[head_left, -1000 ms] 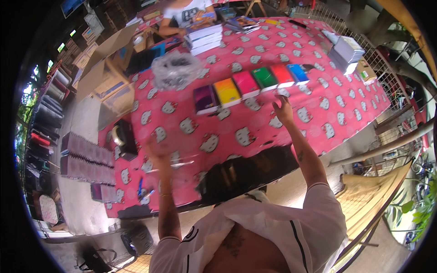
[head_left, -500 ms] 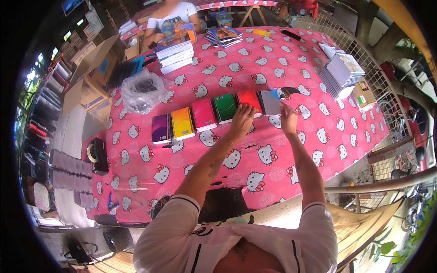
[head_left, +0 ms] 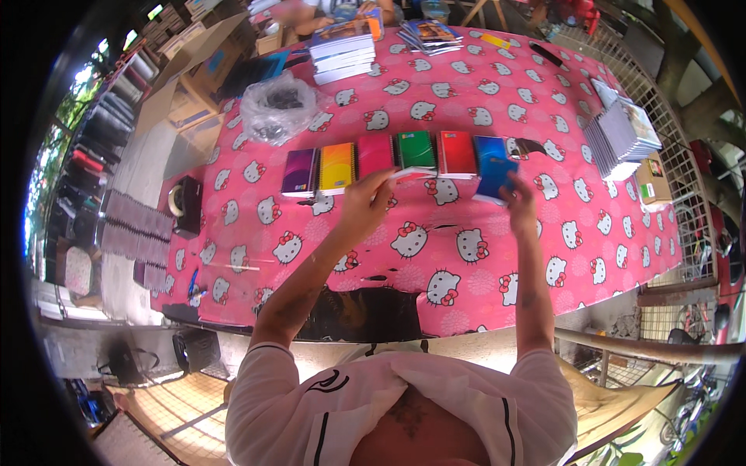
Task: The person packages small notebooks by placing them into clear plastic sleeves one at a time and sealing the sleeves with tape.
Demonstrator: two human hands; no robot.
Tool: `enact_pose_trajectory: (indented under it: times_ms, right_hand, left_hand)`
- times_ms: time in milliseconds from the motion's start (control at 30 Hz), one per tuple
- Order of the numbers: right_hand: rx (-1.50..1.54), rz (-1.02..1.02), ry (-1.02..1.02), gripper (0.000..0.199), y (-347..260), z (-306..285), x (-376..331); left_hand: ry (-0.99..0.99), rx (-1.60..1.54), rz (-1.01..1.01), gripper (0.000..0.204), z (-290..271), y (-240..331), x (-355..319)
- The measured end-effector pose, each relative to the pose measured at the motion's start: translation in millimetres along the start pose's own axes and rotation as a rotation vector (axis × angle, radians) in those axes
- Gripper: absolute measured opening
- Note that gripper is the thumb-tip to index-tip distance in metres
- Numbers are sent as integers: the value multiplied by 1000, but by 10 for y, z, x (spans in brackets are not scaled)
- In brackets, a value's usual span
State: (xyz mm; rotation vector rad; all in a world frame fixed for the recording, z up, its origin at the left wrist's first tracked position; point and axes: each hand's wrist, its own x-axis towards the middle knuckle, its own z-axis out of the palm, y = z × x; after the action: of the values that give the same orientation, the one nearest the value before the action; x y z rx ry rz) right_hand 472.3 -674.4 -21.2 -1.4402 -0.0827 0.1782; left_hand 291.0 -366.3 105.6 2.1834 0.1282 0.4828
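Six small spiral notebooks or stacks stand in a row on the table: purple (head_left: 298, 172), yellow (head_left: 337, 166), pink (head_left: 375, 155), green (head_left: 416, 147), red (head_left: 456, 152) and blue (head_left: 489, 146). My left hand (head_left: 364, 208) is closed on a thin notebook (head_left: 413, 172), tilted nearly edge-on before the pink and green ones; its cover colour is hard to make out. At the row's right end, my right hand (head_left: 522, 203) grips a blue notebook (head_left: 493, 180) by its right side, overlapping the blue one behind it.
A clear plastic bag (head_left: 273, 109) lies behind the row. Book stacks (head_left: 342, 58) stand at the far side, near another person's arm (head_left: 311, 23). More notebooks (head_left: 618, 140) are piled at the right. A tape dispenser (head_left: 185, 206) and cardboard box (head_left: 194, 97) are at the left.
My left hand has left the red notebook and moved left, now holding a thin notebook. My right hand has brought a blue notebook toward me. The whole view has shifted.
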Motion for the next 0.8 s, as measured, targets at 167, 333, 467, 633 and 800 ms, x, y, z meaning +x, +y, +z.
enact_pose_trajectory:
  times_ms: [167, 333, 467, 633, 800]
  right_hand:
    - [-680, -303, -306, 62, 556, 960, -1690]
    - [-1189, -359, -148, 59, 280, 1245, -1836]
    - [-839, -739, -250, 53, 145, 1992, -915]
    - [-1198, -659, -383, 46, 272, 2773, -273]
    - [-520, -558, -222, 32, 52, 2078, -441]
  left_hand:
    - [-97, 304, 601, 38, 88, -400, -1025]
    - [-283, 428, 457, 48, 216, -984, -1656]
    - [125, 720, 216, 56, 21, -1124, -499]
    - [-17, 791, 303, 35, -401, -1749, -92]
    - [317, 356, -109, 36, -796, -947, -364]
